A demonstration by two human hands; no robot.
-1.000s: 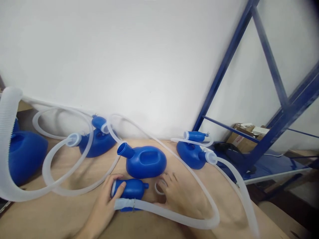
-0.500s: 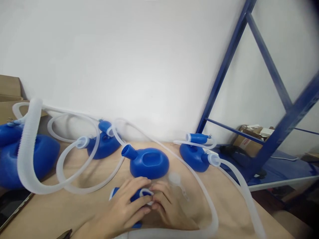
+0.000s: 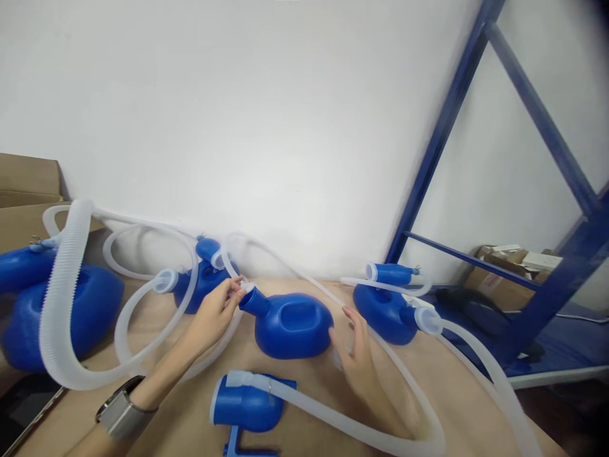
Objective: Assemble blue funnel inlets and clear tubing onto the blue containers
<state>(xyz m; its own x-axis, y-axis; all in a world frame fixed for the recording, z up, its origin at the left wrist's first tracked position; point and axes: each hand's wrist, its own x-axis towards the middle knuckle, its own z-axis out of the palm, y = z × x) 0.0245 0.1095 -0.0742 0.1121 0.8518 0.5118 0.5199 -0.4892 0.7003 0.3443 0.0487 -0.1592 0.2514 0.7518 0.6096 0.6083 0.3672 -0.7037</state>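
A blue plastic urinal bottle [image 3: 294, 327] lies on the table before me, its neck pointing up and left. My left hand [image 3: 221, 311] is at the neck's opening, its fingertips pinched on a small translucent plastic piece [image 3: 246, 287]. On the bottle's right side is my right hand [image 3: 356, 352], fingers apart, the thumb at the bottle's edge. Something translucent shows partly behind that thumb. Nearer me lies a blue cup-shaped part [image 3: 247, 403] with a white rim, a translucent hose [image 3: 328, 416] crossing it, and a blue bracket [image 3: 233, 441] below.
More blue bottles with hoses stand around: one at the left [image 3: 61, 311], one behind my left hand [image 3: 200, 285] and one at the right [image 3: 380, 311]. A corrugated hose [image 3: 59, 304] loops at the left. Beyond are cardboard boxes [image 3: 28, 181] and a blue metal rack [image 3: 438, 139].
Both hands have left the blue cup-shaped part, which now lies on the table. The left moved up to the bottle's neck, the right to the bottle's right side. The view shifted slightly.
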